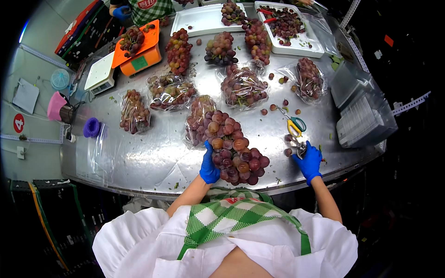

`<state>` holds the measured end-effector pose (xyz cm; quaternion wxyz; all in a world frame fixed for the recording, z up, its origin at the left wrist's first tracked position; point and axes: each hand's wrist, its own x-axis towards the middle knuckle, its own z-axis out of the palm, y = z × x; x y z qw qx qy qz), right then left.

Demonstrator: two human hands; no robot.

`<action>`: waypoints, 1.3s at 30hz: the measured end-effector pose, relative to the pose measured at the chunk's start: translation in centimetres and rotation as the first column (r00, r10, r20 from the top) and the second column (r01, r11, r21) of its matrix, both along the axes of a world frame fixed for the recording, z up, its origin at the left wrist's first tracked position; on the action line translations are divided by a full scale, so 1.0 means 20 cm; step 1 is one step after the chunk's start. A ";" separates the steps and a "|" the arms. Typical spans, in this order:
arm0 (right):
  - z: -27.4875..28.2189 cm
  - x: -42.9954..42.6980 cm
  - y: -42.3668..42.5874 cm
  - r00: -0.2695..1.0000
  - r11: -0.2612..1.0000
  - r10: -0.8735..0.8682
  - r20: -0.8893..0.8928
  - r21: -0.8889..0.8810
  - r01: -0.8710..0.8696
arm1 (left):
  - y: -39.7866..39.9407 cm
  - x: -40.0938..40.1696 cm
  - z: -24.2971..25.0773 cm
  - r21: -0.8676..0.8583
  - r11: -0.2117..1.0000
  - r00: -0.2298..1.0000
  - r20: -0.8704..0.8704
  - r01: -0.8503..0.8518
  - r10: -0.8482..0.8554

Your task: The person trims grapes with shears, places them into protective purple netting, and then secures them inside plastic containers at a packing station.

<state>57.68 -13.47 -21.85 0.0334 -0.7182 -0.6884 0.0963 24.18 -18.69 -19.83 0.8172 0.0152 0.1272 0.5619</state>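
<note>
My left hand (209, 166), in a blue glove, holds a large bunch of red grapes (236, 151) from its left side, above the near edge of the metal table. Part of that hand is hidden behind the grapes. To the right, my gloved right hand (308, 160) is at a small metal tool (301, 148), its fingers around the near end. Scissors (294, 125) with yellow and green handles lie just beyond it. Loose grapes (288, 152) are beside the tool. A bagged bunch (199, 121) touches or sits just behind the held grapes.
Several bagged and bare bunches (178, 52) cover the middle. An orange scale (142, 62) and a white scale (100, 74) stand at left, white trays (295, 48) at the back, stacked clear plastic packaging (361, 121) at right. A co-worker's gloved hand (121, 13) shows at the far side.
</note>
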 end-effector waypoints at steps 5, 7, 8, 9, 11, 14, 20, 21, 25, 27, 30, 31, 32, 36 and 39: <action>0.00 -0.05 0.01 0.959 0.998 -0.040 -0.280 -0.051 0.026 | 0.03 0.01 0.00 -0.056 0.998 0.999 -0.035 -0.001 -0.001; 0.18 -0.25 0.04 0.714 0.998 0.037 -0.699 0.056 0.002 | 0.04 0.02 0.00 -0.058 0.998 0.998 -0.052 0.020 -0.023; 0.34 -0.39 0.07 0.631 0.999 0.027 -0.776 0.002 -0.040 | 0.05 0.02 0.00 -0.069 0.997 0.997 -0.072 0.032 -0.037; 0.46 -0.50 0.10 0.523 0.987 0.124 -0.844 0.047 -0.157 | 0.05 0.01 -0.01 -0.079 0.996 0.995 -0.092 0.037 -0.044; 0.65 -0.65 0.13 0.342 0.954 0.091 -0.935 -0.016 -0.299 | 0.06 0.06 0.07 -0.017 0.997 0.965 -0.251 0.072 -0.074; 0.71 -0.75 0.19 0.333 0.888 0.156 -0.930 -0.016 -0.460 | 0.07 0.09 0.10 -0.034 0.992 0.957 -0.264 0.118 -0.123; 0.67 -0.79 0.19 0.308 0.833 0.095 -0.946 -0.094 -0.545 | 0.04 0.09 0.07 -0.061 0.991 0.967 -0.219 0.121 -0.131; 0.66 -0.80 0.19 0.301 0.837 0.069 -0.951 -0.109 -0.536 | 0.04 0.08 0.06 -0.064 0.991 0.971 -0.201 0.121 -0.132; 0.61 -0.84 0.13 0.397 0.903 0.113 -0.911 -0.073 -0.424 | 0.06 0.08 0.13 -0.147 0.977 0.961 -0.207 0.155 -0.183; 0.59 -0.82 0.15 0.359 0.905 -0.015 -0.933 -0.165 -0.392 | 0.09 0.10 0.18 -0.143 0.974 0.946 -0.251 0.176 -0.208; 0.57 -0.77 0.18 0.303 0.899 -0.169 -0.938 -0.273 -0.343 | 0.17 0.12 0.27 -0.185 0.952 0.914 -0.285 0.242 -0.288; 0.55 -0.75 0.18 0.274 0.905 -0.180 -0.945 -0.268 -0.331 | 0.18 0.12 0.28 -0.206 0.945 0.892 -0.329 0.252 -0.310; 0.53 -0.74 0.18 0.244 0.910 -0.191 -0.951 -0.265 -0.320 | 0.19 0.12 0.28 -0.228 0.938 0.867 -0.371 0.261 -0.332; 0.49 -0.72 0.18 0.189 0.944 -0.126 -0.974 -0.176 -0.280 | 0.27 0.12 0.33 -0.288 0.901 0.788 -0.444 0.326 -0.427; 0.49 -0.68 0.21 0.059 0.923 -0.237 -0.970 -0.244 -0.298 | 0.31 0.12 0.44 -0.312 0.862 0.698 -0.506 0.400 -0.507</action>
